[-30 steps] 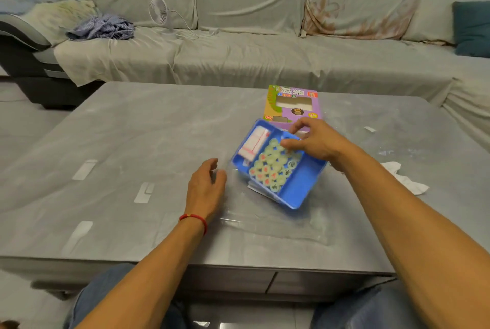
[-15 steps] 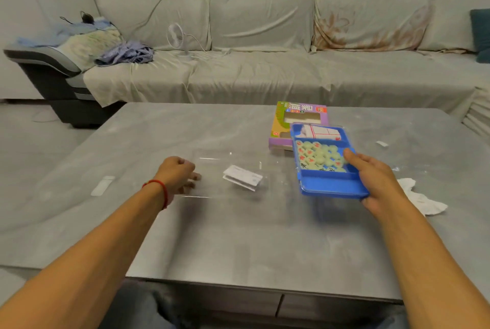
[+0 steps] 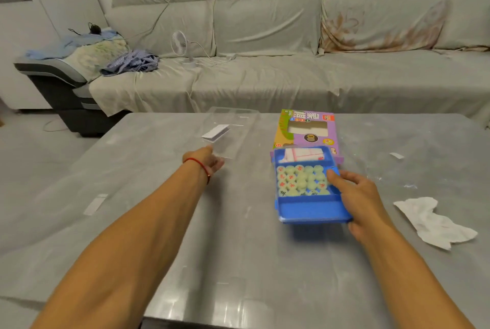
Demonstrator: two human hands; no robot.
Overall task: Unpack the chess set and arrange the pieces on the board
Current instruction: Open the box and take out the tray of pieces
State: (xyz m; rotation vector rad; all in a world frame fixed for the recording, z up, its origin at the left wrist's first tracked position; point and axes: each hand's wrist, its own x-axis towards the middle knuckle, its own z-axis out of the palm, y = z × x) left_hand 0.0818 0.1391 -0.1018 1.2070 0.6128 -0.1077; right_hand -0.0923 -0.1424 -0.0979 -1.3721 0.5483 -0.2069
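Observation:
My right hand [image 3: 358, 196] grips the right side of a blue tray [image 3: 310, 210], thumb over its rim. The tray holds several pale green round chess pieces [image 3: 299, 180] with red and dark marks. A folded white paper board with red lines [image 3: 302, 155] fills its far compartment. Behind the tray lies the purple and green chess box [image 3: 305, 127]. My left hand [image 3: 209, 163] reaches far over the table, fingers curled on the near edge of a clear plastic lid [image 3: 238, 130]. A white leaflet [image 3: 216, 132] lies on or under the lid.
The grey table [image 3: 238, 249] carries a crumpled white tissue [image 3: 434, 222] at the right and a clear tape strip [image 3: 95, 204] at the left. A grey sofa [image 3: 291, 77] with a small white fan [image 3: 180, 42] runs behind the table.
My left hand has moved the clear lid and leaflet away toward the far side of the table. My right hand has kept the blue tray, now level, in front of the box.

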